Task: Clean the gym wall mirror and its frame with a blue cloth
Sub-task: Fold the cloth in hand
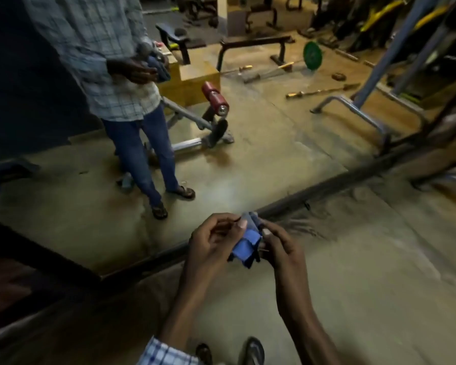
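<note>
A small folded blue cloth (245,245) sits between my two hands at chest height. My left hand (211,238) pinches its upper left part with thumb and curled fingers. My right hand (277,245) grips its right side. Ahead, the large wall mirror (248,143) reaches down to the floor. Its dark bottom frame (313,189) runs diagonally across the view, just beyond my hands. In the mirror I see my own reflection (116,75), in a checked shirt and jeans, holding the cloth.
The mirror reflects a bench with red roller pads (215,98), a wooden box (190,80), barbells and a green weight plate (312,55). A dark wall panel (24,272) stands at the left. Concrete floor (379,285) lies under me, and my sandals (253,351) show at the bottom.
</note>
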Motion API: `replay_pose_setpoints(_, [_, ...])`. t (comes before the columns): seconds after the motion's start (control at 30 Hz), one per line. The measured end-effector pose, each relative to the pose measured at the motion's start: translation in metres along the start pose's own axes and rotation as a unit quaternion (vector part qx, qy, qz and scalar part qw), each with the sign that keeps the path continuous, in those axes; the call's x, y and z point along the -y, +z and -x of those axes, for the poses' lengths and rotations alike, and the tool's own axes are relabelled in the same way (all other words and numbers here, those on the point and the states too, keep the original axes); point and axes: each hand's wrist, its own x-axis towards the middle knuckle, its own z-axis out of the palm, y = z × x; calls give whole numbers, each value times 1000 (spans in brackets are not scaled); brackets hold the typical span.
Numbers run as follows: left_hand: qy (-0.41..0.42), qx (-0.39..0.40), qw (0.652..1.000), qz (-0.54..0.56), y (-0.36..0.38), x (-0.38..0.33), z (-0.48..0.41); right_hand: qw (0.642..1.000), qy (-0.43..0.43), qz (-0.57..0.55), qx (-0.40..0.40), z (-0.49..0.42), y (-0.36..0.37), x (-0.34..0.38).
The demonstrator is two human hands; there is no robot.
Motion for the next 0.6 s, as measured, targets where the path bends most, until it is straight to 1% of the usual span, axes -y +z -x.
replay_pose_setpoints(0.1, [-17,51,998,-42,19,9,3,999,-1,19,-43,17,-23,-7])
replay_pose_setpoints(0.23, [-46,132,988,-71,38,20,5,993,31,-10,-113,30,-47,-16])
replay_pose_setpoints(0.33, [-39,214,974,-69,62,23,16,985,29,-31,-169,51,-69,-16])
replay_pose_setpoints(0.47, [-53,358,930,-69,113,28,43,960,24,-41,-277,93,-112,-23])
replay_pose_setpoints(0.53, [-76,421,901,-70,145,33,58,938,30,-40,-344,117,-142,-34])
replay_pose_setpoints(0.6, [-69,488,868,-62,180,39,74,911,42,-53,-407,141,-171,-46])
